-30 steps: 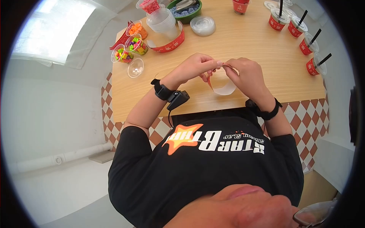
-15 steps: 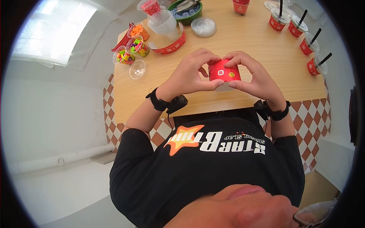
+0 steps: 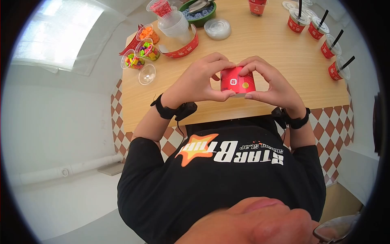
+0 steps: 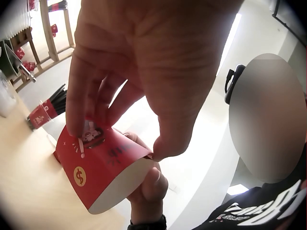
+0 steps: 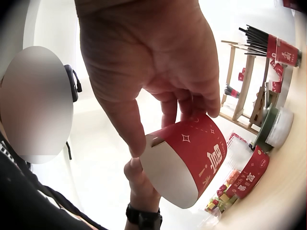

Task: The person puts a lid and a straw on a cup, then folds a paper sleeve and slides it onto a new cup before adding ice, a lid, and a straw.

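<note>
Both hands hold a red printed paper cup sleeve (image 3: 238, 79) above the near part of the table. My left hand (image 3: 197, 81) grips its left side, fingers at the far edge and thumb at the near rim. On the opposite side my right hand (image 3: 274, 83) grips it the same way. The right wrist view shows the sleeve's white inside (image 5: 169, 173) as a wide round opening, with the right thumb at the rim by the seam. In the left wrist view the sleeve (image 4: 98, 160) bends into a curve under the left fingertips.
Stacked clear cups (image 3: 174, 22) stand by a curved red strip (image 3: 180, 51) at the far left. Cups of coloured cubes (image 3: 147, 49), a clear lid (image 3: 147, 75), stacked lids (image 3: 217, 28) and a green bowl (image 3: 203, 19) are near. Lidded cups with straws (image 3: 336, 70) line the right edge.
The sleeve was a loop pinched at its top with its white inside showing. It has been turned red side up, the hands spreading to its two sides, then shifted slightly left.
</note>
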Demonstrator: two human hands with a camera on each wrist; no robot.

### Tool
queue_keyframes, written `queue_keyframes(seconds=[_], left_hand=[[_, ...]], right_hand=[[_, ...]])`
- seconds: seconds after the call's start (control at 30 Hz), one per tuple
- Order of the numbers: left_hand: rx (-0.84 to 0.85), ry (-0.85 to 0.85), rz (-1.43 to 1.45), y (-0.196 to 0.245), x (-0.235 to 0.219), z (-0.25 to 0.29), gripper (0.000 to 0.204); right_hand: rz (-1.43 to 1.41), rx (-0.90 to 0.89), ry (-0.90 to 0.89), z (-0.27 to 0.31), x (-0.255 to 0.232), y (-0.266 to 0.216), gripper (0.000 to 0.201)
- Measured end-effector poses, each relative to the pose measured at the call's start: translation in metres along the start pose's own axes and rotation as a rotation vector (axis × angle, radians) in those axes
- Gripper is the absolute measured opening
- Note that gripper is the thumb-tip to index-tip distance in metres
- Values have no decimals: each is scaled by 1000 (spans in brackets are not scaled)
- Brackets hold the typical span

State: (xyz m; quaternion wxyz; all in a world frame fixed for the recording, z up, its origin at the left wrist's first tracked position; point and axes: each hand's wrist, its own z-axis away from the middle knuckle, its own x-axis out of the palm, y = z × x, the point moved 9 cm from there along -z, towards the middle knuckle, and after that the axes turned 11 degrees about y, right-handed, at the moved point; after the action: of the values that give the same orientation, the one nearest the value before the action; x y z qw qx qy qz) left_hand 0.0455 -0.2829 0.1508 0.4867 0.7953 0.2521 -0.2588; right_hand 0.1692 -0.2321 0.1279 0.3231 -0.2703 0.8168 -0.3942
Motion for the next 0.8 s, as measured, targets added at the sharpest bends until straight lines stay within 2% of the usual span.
queue_keyframes(seconds=[0.1, 0.17, 0.27, 0.43, 0.63, 0.8], left_hand=[[-16, 30, -52, 2, 0, 1, 57], [-26, 64, -95, 5, -1, 2, 57], [-43, 90, -125, 7, -4, 2, 58], [-4, 43, 38, 2, -5, 0, 56], [-39, -11, 40, -2, -5, 0, 57], [-27, 19, 3, -2, -4, 2, 58]], right_hand=[[16, 25, 24, -1, 2, 0, 47], [54, -14, 136, -1, -2, -4, 44], [56, -24, 169, -1, -3, -6, 44], [-7, -27, 127, 0, -2, -5, 44], [31, -50, 95, -2, -1, -7, 44], [110, -69, 85, -2, 2, -8, 46]])
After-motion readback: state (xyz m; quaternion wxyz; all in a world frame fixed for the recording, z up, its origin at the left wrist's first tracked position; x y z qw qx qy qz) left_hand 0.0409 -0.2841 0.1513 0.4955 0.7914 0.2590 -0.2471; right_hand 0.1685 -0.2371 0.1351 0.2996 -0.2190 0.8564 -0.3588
